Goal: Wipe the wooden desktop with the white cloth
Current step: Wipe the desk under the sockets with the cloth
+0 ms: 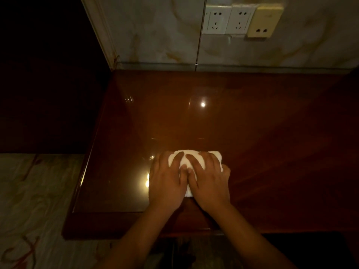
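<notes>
Both hands lie flat on the white cloth [191, 162], which sits folded into a thick pad on the wooden table [252, 133], near the front edge and a little left of the middle of what the view shows. The left hand [168, 180] covers the pad's left half and the right hand [208, 181] its right half, the two meeting side by side so that the thumbs touch or nearly touch over the centre. Neither grip pinches anything: the fingers are spread and laid down, palms bearing on the fabric, which suits pushing a pad across a surface, not lifting it. Only the far edge of the cloth, strips between the fingers and a small strip at the wrists stay uncovered.

The folding likely gives a firm, even face against the glossy top, and the doubled hands spread the load so the pad should slide without bunching. With both arms reaching forward from the near edge, the next stroke probably runs away from the body toward the wall [155, 35], where the power sockets [229, 19] sit well above the surface.

The light is dim and the lacquer throws bright reflections, so I cannot tell which parts of the top are already wiped; a faint rectangular outline on the left may be a glass sheet.
</notes>
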